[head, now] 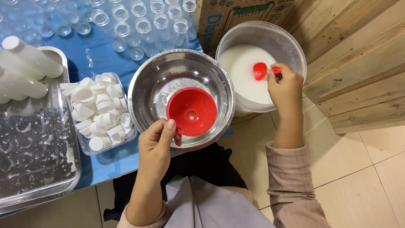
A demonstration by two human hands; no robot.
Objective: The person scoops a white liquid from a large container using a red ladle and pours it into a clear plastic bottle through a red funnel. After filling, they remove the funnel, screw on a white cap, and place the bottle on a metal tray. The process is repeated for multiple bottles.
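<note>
Red funnel (191,111) in steel bowl (147,84), white liquid (242,69) in bucket (291,42), caps (99,112) in tray (84,145)

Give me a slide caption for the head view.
Left hand steadies red plastic funnel; right hand dips red ladle into white liquid.

Funnel spout: hidden under the red funnel (191,111) in my steel bowl (148,84).
Ladle handle: mostly inside my right fist (285,86).
Tray (63,63): cut off at left.
Empty bottles (139,25): cropped at top, blurred.
</note>
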